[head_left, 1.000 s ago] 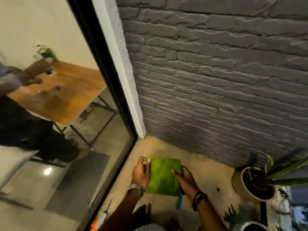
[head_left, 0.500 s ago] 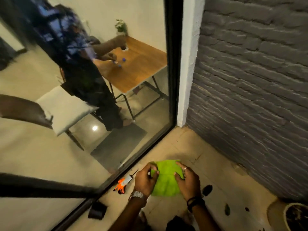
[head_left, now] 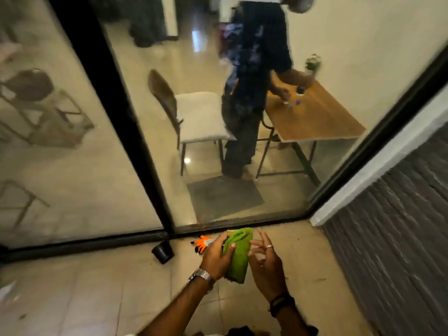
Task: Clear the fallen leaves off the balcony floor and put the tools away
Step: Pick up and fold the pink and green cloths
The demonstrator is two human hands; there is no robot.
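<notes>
A folded bright green cloth point(head_left: 238, 258) is held above the balcony floor, low in the middle of the head view. My left hand point(head_left: 216, 257) grips its left side, thumb curled over the fabric. Just right of the cloth, my right hand point(head_left: 265, 260) has its fingers spread and loosely extended, touching the cloth's edge at most. An orange and white tool point(head_left: 202, 243) lies on the tiles behind my left hand, partly hidden by it.
A small black pot point(head_left: 163, 251) lies by the sliding glass door's black track point(head_left: 97, 242). A grey brick wall point(head_left: 397, 251) closes the right side. Behind the glass, a person point(head_left: 252, 93) stands at a wooden table point(head_left: 312, 117) beside a chair point(head_left: 194, 117).
The view swung left from the brick wall to the glass door. The cloth is folded narrower, and my right hand has let go of it and opened.
</notes>
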